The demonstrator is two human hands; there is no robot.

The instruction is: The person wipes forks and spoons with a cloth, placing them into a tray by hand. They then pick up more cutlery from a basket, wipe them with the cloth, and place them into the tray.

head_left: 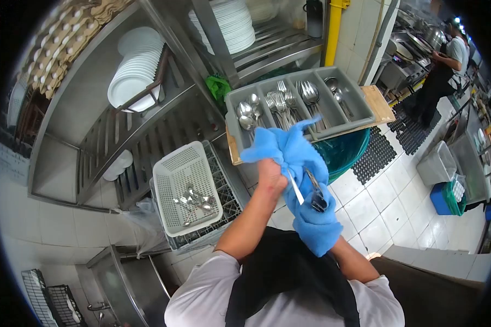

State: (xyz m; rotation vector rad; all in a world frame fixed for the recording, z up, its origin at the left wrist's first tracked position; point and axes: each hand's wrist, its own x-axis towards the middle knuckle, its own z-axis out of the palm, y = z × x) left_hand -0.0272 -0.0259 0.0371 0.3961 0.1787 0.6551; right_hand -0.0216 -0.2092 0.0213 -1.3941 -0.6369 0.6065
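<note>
currently both hands are raised in front of my chest, working one blue cloth (294, 150). left hand (270, 177): fingers closed in a fist around the upper bunch of the cloth, forearm bare. right hand (317, 220): fully wrapped in the lower part of the cloth; i cannot tell how its fingers are set. between the two hands, a few pieces of cutlery (315, 197) lie in the folds of the cloth, a bright handle pointing up toward the left hand, darker ends resting against the cloth over the right hand.

the top of the cloth overlaps the near edge of the grey cutlery tray (360, 111), which holds sorted spoons and forks in its compartments and rests on a wooden board (380, 102). a white basket (172, 174) with loose spoons sits on a dark dish rack (232, 199), well apart from the left hand. a teal bin (346, 150) stands under the board. another person (447, 65) works far off.
</note>
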